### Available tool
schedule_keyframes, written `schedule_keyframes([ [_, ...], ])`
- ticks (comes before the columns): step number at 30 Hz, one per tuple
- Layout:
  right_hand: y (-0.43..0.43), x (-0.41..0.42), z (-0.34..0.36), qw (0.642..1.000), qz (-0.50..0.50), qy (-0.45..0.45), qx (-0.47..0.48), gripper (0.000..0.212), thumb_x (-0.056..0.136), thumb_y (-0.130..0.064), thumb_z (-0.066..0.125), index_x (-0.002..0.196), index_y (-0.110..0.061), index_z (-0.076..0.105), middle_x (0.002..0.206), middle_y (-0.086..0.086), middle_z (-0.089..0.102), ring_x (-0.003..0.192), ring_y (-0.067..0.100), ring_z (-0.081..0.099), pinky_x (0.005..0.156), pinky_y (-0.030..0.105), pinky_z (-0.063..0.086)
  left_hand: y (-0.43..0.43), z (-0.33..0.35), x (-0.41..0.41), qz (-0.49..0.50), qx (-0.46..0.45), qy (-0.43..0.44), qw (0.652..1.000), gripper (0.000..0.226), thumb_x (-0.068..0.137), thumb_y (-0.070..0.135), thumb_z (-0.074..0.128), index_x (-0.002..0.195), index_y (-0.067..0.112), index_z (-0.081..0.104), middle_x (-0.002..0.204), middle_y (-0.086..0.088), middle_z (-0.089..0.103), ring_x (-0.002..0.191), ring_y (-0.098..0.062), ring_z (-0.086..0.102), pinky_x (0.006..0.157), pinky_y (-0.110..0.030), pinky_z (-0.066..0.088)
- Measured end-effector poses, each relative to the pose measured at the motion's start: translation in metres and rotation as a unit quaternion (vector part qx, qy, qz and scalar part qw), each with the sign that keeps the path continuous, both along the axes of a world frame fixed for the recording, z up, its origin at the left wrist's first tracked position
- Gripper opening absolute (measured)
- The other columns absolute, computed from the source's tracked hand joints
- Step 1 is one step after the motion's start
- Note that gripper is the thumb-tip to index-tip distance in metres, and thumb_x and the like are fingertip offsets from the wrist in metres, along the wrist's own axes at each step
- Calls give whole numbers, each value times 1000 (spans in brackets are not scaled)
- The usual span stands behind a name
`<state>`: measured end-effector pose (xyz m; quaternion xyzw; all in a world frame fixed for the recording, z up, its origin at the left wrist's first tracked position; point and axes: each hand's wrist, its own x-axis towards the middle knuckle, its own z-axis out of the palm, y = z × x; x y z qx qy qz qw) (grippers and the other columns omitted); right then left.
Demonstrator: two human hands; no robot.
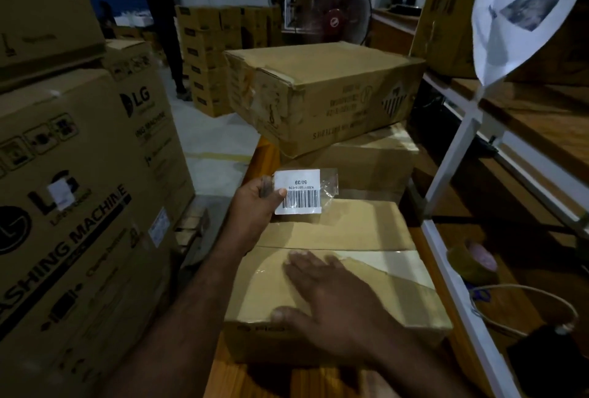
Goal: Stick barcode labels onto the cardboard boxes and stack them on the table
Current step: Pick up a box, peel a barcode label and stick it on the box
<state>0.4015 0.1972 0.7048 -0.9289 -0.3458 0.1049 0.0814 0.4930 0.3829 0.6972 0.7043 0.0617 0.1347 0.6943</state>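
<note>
A taped cardboard box (pixel 366 238) lies on the wooden table (pixel 229 375) right in front of me. My right hand (pixel 331 298) rests flat on its top, fingers spread. My left hand (pixel 255 203) holds a white barcode label (pixel 298 192) with a strip of clear tape, just above the box's far left edge. Behind it, a battered cardboard box (pixel 325 91) sits askew on top of another box (pixel 360 161), forming a stack.
Large LG washing machine cartons (pixel 79 206) stand close on the left. A white shelf frame (pixel 455 168) runs along the right, with a roll of tape (pixel 475 260) and a cord below. A person (pixel 165 15), box stacks and a fan (pixel 338 15) are farther back.
</note>
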Motion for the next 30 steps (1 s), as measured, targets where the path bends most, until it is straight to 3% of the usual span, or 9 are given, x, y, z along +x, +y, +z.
schedule_keyframes([
  [4, -25, 22, 2, 996, -83, 14, -18, 87, 83, -78, 4, 156, -31, 12, 164, -12, 5, 150, 5, 1, 122, 40, -1, -1, -1, 0, -15, -13, 2, 1000, 16, 92, 10, 66, 84, 23, 71, 97, -8, 77, 90, -26, 74, 82, -51, 59],
  [7, 1, 35, 0, 994, -99, -5, -46, 110, 72, -86, -1, 157, -16, 12, 165, 5, 4, 152, 20, 1, 122, 47, 1, -4, 0, 1, -17, -7, 12, 1000, 7, 92, 11, 66, 93, 16, 71, 98, -7, 77, 90, -25, 75, 84, -54, 59],
  [10, 26, 40, -5, 991, -114, -40, -61, 119, 73, -90, 8, 154, -3, 14, 163, 19, 8, 151, 30, 4, 122, 48, 0, -6, -2, 4, -15, 27, 7, 1000, 14, 90, 14, 68, 78, 17, 66, 94, -8, 77, 88, -26, 75, 80, -58, 58],
  [13, 29, 40, -4, 995, -83, -39, -30, 106, 83, -84, 18, 155, -6, 16, 163, 17, 8, 151, 29, 4, 122, 46, 2, -8, 1, 4, -11, 36, 9, 999, 23, 90, 14, 68, 71, 27, 68, 93, -8, 76, 87, -26, 74, 79, -58, 59],
  [17, 14, 14, -1, 1000, 4, 0, 27, 90, 88, -77, 22, 155, -18, 19, 165, 0, 9, 152, 18, 5, 121, 38, 2, -9, 1, 2, 2, 24, 0, 1000, 19, 91, 10, 67, 76, 21, 69, 94, -9, 76, 89, -27, 74, 82, -55, 59],
  [21, -19, 17, 1, 999, -40, 0, 14, 73, 93, -72, 23, 154, -32, 22, 163, -12, 14, 150, 9, 9, 121, 43, 2, -5, 0, 1, -16, -12, 2, 1000, 13, 92, 11, 65, 81, 18, 66, 102, -12, 75, 95, -30, 73, 84, -59, 57],
  [25, -8, 45, -3, 995, -83, -38, -47, 84, 89, -76, 15, 155, -24, 17, 165, -3, 8, 152, 19, 4, 119, 55, -3, -2, -1, 1, -13, -10, 12, 1000, 2, 91, 15, 68, 91, 17, 69, 101, -11, 75, 93, -29, 74, 82, -58, 58],
  [27, 15, 50, -8, 995, -81, -44, -32, 92, 86, -80, 15, 156, -19, 15, 165, 3, 5, 152, 26, 1, 119, 57, -4, -3, 0, 2, -21, -20, 13, 1000, 4, 91, 12, 67, 88, 12, 66, 100, -14, 75, 92, -31, 73, 82, -58, 58],
  [30, 38, 48, -9, 998, -32, -51, 10, 83, 92, -71, 23, 155, -16, 21, 165, 7, 10, 152, 26, 3, 121, 53, -1, -4, 4, 2, -21, -40, 15, 999, 14, 92, 7, 64, 83, 17, 65, 100, -15, 75, 93, -35, 73, 78, -51, 60],
])
